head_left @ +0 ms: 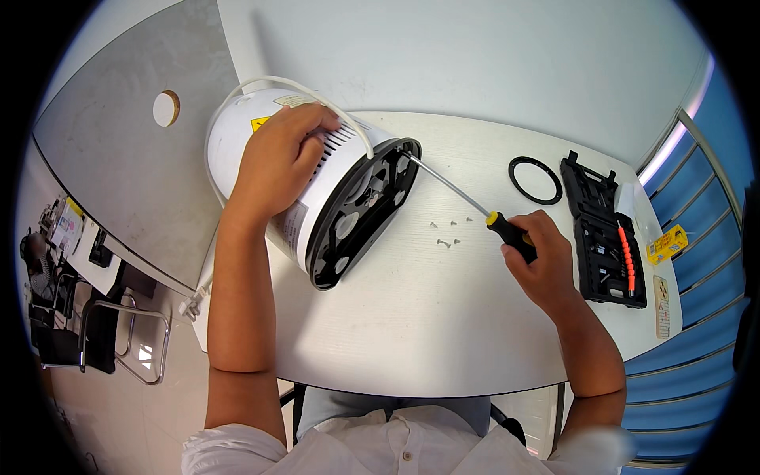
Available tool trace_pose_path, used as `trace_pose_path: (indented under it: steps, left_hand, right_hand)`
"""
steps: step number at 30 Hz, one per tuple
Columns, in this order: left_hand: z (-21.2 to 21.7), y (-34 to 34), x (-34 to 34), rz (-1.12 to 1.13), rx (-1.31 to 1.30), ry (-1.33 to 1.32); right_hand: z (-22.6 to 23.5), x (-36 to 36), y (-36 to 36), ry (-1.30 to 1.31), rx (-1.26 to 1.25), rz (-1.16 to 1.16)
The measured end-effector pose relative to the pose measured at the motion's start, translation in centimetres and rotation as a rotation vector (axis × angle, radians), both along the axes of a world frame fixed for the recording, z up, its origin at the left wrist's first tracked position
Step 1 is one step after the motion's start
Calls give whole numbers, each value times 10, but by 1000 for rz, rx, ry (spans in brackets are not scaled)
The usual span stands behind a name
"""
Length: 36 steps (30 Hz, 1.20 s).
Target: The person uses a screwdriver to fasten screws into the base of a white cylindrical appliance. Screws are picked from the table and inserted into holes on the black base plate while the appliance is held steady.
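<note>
White appliance (224,154) under left hand (281,162), yellow label (259,124), grey sticker (293,224), print illegible

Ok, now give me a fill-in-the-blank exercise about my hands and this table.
1. The right hand grips a ____ with a black and yellow handle.
2. The left hand rests on the white appliance, which lies on its ____.
3. The black ring lies to the ____ of the open tool case.

Missing words: screwdriver; side; left.
</note>
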<state>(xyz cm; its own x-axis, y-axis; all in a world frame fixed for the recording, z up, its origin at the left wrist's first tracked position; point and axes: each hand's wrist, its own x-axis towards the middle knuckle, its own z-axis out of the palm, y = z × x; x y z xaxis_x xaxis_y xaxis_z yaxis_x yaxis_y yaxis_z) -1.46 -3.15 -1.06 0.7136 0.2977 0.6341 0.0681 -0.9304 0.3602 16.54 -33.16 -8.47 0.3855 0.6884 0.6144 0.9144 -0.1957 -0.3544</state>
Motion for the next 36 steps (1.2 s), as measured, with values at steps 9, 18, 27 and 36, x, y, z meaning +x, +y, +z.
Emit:
trace_pose_path:
  steps: [9,18,27,36]
  left_hand:
    - [0,1,0,0,1,4]
    - [0,-1,0,-3,-11,2]
    - [17,-28,-18,93,-3,-268]
    - [-53,-118,28,-78,-158,478]
  right_hand:
    - [-1,1,0,27,1,-3]
    - [3,0,-2,52,-9,-28]
    - [29,32,-20,439,-222,57]
    - [37,79,-37,865,-511,98]
